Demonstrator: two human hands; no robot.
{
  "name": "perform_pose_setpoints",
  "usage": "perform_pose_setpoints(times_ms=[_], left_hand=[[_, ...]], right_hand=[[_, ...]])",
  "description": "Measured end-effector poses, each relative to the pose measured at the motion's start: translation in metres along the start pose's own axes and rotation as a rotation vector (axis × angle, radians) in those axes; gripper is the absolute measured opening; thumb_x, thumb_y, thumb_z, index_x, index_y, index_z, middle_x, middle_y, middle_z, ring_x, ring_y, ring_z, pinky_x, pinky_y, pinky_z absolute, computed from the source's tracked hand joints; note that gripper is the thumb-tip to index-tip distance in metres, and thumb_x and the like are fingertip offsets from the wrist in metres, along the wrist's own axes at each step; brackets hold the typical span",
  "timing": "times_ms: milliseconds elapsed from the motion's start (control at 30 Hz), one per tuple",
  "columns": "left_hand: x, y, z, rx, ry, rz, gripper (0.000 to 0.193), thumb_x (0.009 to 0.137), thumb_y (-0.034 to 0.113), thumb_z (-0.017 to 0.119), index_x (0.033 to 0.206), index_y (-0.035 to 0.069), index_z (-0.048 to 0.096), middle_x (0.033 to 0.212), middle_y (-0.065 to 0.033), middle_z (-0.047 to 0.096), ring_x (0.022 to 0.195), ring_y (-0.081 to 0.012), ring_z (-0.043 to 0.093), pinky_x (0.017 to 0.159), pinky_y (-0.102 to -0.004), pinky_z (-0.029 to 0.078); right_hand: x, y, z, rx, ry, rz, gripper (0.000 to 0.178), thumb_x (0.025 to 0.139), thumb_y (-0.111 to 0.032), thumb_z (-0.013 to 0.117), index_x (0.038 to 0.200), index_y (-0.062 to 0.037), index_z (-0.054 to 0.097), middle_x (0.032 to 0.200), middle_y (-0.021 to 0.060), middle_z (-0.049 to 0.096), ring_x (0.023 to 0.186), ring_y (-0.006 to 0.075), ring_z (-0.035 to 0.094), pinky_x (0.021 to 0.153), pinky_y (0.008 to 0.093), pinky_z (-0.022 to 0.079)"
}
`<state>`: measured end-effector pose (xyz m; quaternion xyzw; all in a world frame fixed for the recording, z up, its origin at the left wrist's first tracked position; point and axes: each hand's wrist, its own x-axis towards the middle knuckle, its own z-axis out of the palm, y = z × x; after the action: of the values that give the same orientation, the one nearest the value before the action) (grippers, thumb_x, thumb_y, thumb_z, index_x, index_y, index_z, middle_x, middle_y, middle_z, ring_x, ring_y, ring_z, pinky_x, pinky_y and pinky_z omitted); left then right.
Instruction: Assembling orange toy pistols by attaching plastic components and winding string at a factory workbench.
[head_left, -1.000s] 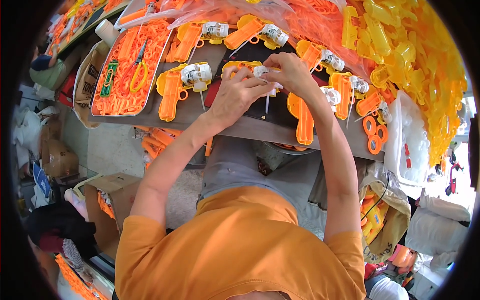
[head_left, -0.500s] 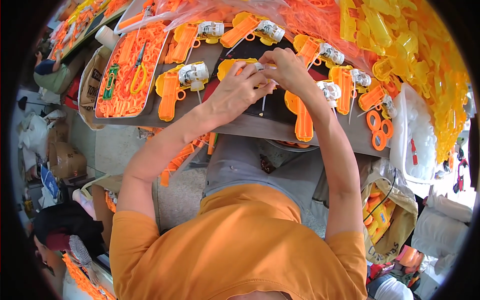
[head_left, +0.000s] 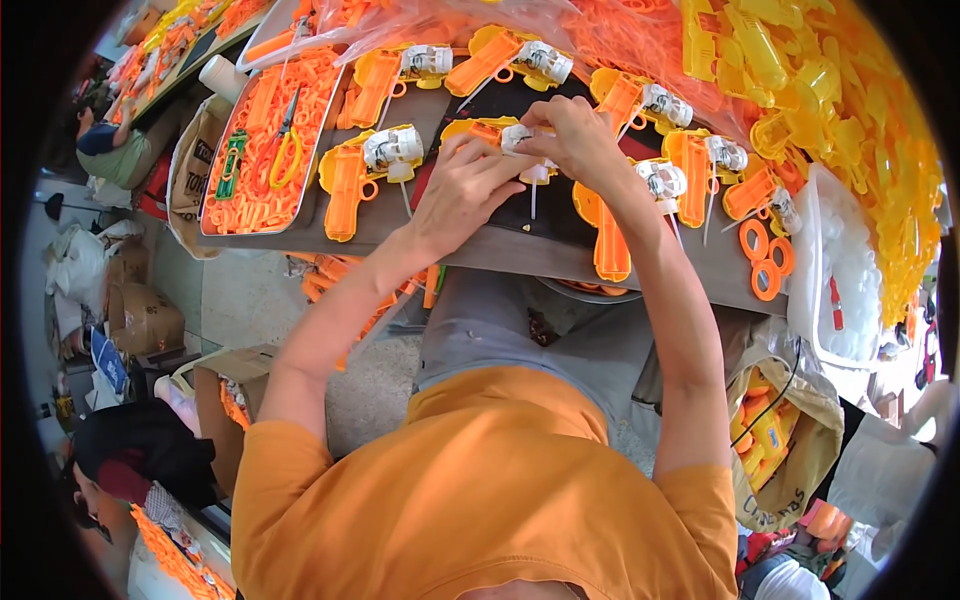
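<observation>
A half-open toy gun (head_left: 483,131), with a yellow shell, orange inner part and white cylinder, lies on the dark mat in front of me. My left hand (head_left: 463,190) has its fingers curled over the near side of this toy gun. From the right, my right hand (head_left: 574,138) pinches at its white cylinder (head_left: 514,138); the exact fingertip contact is partly hidden. A thin white stem (head_left: 533,203) points down toward me from below the cylinder. Similar toy gun halves lie around both hands, one (head_left: 347,190) left of my left hand and another (head_left: 610,240) under my right forearm.
On the left, a tray (head_left: 203,222) holds small orange parts, yellow-handled scissors (head_left: 286,160) and a green tool (head_left: 231,165). Orange rings (head_left: 766,280) lie near a white bin (head_left: 812,335) of translucent pieces. Yellow shells (head_left: 830,90) pile up at the far right.
My left hand has shifted slightly left and toward me, uncovering more of the white cylinder. My right hand stays almost in place. The whole view has shifted slightly.
</observation>
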<state>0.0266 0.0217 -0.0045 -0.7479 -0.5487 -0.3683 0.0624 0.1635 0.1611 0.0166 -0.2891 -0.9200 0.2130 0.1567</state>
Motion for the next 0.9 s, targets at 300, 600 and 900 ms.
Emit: perform_pose_setpoints(times_ms=[300,600,900], left_hand=[[0.002,-0.004,0.002,-0.080,-0.018,-0.132,0.045,0.072,0.012,0.078,0.111,0.008,0.056,0.116,-0.0089,0.057,0.113,-0.0315,0.048,0.098,-0.0418,0.039],[-0.003,-0.007,0.005,-0.107,0.078,-0.150,0.044,0.071,0.008,0.076,0.109,0.009,0.053,0.113,-0.0084,0.057,0.114,-0.0320,0.046,0.100,-0.0420,0.038],[-0.007,-0.009,0.007,-0.073,0.034,-0.139,0.041,0.073,0.006,0.075,0.109,0.011,0.056,0.118,-0.0074,0.055,0.116,-0.0322,0.045,0.100,-0.0423,0.038]], right_hand=[[-0.023,0.001,0.007,0.019,0.319,-0.078,0.032,0.078,-0.032,0.074,0.098,-0.0077,0.070,0.104,0.0076,0.062,0.100,0.0282,0.055,0.091,0.0429,0.037],[-0.087,-0.054,0.032,-0.411,0.364,0.020,0.023,0.071,-0.016,0.076,0.088,-0.0053,0.066,0.110,0.0051,0.054,0.109,0.0245,0.046,0.099,0.0466,0.028],[-0.097,-0.061,0.043,-0.390,0.385,0.020,0.019,0.068,-0.008,0.076,0.084,-0.0037,0.065,0.108,0.0048,0.054,0.107,0.0238,0.047,0.097,0.0439,0.029]])
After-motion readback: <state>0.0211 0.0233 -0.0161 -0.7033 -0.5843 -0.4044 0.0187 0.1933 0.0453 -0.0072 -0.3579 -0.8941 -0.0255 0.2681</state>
